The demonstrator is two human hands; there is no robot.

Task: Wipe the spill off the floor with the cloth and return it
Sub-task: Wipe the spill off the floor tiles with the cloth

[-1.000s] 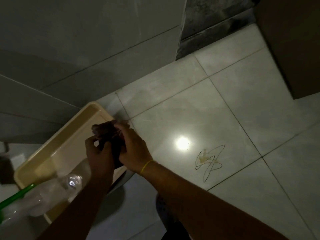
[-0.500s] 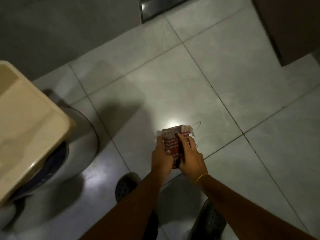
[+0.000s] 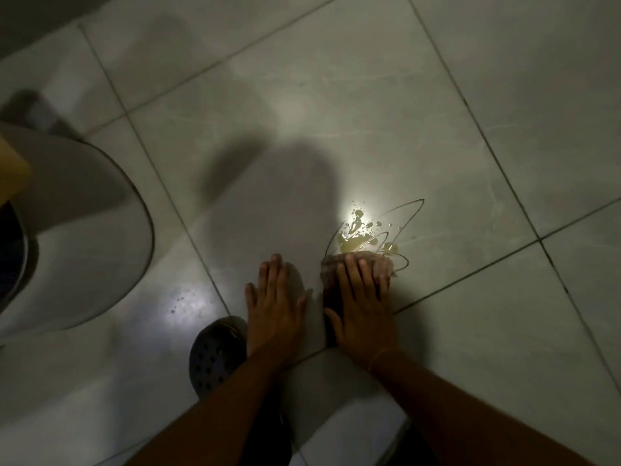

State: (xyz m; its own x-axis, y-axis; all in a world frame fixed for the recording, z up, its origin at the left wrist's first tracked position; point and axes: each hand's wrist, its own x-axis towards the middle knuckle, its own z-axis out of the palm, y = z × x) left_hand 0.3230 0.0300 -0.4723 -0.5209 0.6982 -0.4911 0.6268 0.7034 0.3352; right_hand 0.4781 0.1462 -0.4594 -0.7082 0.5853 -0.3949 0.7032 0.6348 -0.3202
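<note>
tiled floor (image 3: 369,95): right hand (image 3: 361,309) presses cloth (image 3: 379,264) flat beside spill (image 3: 356,238); left hand (image 3: 274,306) splayed, released.

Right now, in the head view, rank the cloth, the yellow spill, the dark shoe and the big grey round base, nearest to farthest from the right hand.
1. cloth: directly under the right hand.
2. yellow spill: just beyond the fingertips.
3. dark shoe: lower left, past the left hand.
4. grey round base: far left edge.
</note>
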